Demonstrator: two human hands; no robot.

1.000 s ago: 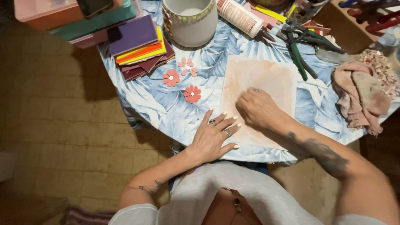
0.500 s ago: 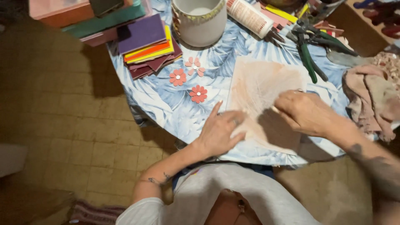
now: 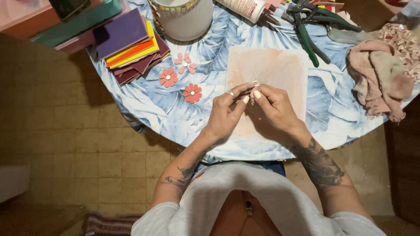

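Observation:
My left hand (image 3: 225, 116) and my right hand (image 3: 273, 111) are raised together over a pale, pink-stained sheet (image 3: 284, 65) lying on the round table. The fingertips of both hands meet and pinch a tiny pale bit (image 3: 253, 89); it is too small to tell what it is. A ring sits on a left finger. Three small red and pink flower shapes (image 3: 192, 92) lie on the leaf-patterned blue cloth (image 3: 148, 105), just left of my hands.
A stack of coloured sheets (image 3: 129, 43) lies at the table's far left. Behind are a white tub (image 3: 183, 17) and a glue bottle (image 3: 245, 8). Green-handled pliers (image 3: 308, 39), a pinkish rag (image 3: 378, 76) and small broken pieces (image 3: 402, 39) are at the right. Tiled floor lies to the left.
Both hands have lifted off the stained sheet, where they were pressing and rubbing, and have come together fingertip to fingertip above it.

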